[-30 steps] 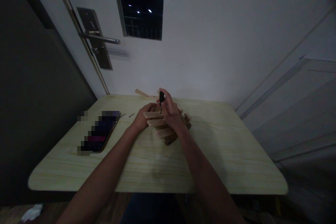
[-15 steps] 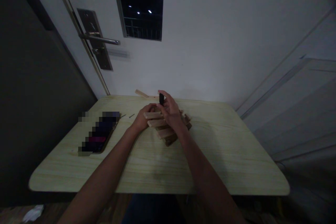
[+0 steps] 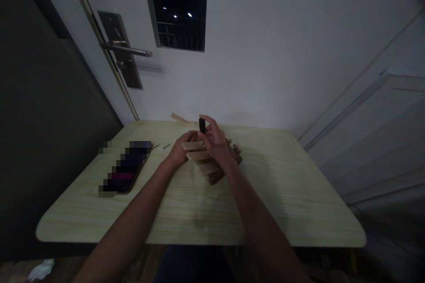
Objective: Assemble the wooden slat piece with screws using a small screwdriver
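A stack of pale wooden slats [image 3: 203, 156] lies fanned out on the light wood table [image 3: 186, 203], near its far middle. My right hand [image 3: 215, 141] is closed round a small black-handled tool [image 3: 202, 124], held upright over the top of the slats. My left hand [image 3: 181, 148] rests against the left side of the stack, its fingers curled on the slats. What the tool's tip touches is hidden by my fingers.
A dark phone [image 3: 124, 170] lies on the table's left part, with two small nails or screws [image 3: 161, 146] beside it. One loose slat [image 3: 179, 118] lies at the table's far edge by the wall. A door with a metal handle [image 3: 124, 48] stands at the left.
My right hand has lowered slightly and shifted its grip on the black tool, whose lower shaft is now hidden. My left hand and the slats have stayed put.
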A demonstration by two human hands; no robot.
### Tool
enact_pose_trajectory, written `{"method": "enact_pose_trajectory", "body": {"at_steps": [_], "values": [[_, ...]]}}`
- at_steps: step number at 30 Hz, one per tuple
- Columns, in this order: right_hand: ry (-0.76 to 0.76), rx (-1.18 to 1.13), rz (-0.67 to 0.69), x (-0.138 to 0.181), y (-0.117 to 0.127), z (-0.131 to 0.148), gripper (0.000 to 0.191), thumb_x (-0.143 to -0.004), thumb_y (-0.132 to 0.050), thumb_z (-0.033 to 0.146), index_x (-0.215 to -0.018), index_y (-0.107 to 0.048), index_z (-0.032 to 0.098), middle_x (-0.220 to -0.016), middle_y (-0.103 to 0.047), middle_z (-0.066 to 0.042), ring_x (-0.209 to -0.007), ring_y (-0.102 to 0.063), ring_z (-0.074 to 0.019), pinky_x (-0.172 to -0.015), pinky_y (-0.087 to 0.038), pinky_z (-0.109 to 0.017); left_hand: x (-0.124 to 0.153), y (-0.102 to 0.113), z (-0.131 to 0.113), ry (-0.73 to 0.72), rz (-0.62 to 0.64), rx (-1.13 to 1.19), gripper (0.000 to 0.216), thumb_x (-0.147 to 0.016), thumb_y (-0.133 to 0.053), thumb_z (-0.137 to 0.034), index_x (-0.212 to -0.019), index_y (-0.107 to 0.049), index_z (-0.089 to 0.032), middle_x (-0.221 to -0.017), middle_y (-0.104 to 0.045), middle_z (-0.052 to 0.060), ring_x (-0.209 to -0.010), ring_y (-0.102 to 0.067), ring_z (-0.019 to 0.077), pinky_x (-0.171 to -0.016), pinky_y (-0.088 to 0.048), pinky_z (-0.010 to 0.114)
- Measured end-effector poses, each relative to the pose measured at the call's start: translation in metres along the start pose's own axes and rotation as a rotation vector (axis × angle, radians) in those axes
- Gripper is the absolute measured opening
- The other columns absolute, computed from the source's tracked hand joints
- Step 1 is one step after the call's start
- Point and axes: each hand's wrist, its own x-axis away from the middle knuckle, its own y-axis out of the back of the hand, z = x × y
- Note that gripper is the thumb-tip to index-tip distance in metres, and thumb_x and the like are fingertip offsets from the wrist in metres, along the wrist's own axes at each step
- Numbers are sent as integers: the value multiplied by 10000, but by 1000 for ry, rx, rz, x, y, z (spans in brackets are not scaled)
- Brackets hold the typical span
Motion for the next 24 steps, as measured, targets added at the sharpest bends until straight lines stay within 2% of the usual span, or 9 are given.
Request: {"method": "enact_pose_trajectory", "body": {"at_steps": [4,9,18,24], "values": [[21,49,3,0,0,0,473,-897,-544,268,-1362,-470,312,-1240,-612,-67,-961,-644,-220,-862,-573,-395,0,0,2,-15,-2,32,362,-895,-471,-393,-1136,-624,-171,-1140,-706,106,-1027,-649,241,-925,-489,382],[-18,53,36,2,1,0,504,-921,-473,211,-1414,-414,301,-1023,-650,-54,-861,-645,-194,-806,-574,-363,-1,0,4,-14,-6,15,368,-894,-456,-389,-1132,-627,-167,-1114,-711,106,-1003,-651,237,-933,-483,386],[-38,29,-5,1,-2,-4,465,-889,-566,269,-1343,-464,264,-1118,-625,-87,-884,-633,-208,-796,-586,-375,-2,-2,10,-3,-6,0,369,-897,-469,-401,-1142,-630,-178,-1129,-712,106,-1006,-655,245,-913,-496,392],[1,19,21,2,2,3,510,-890,-464,168,-1385,-413,278,-1112,-637,-72,-899,-641,-203,-814,-575,-386,-1,-1,3,-13,-19,2,370,-887,-471,-385,-1137,-634,-167,-1159,-700,119,-1039,-648,252,-953,-479,403]]}}
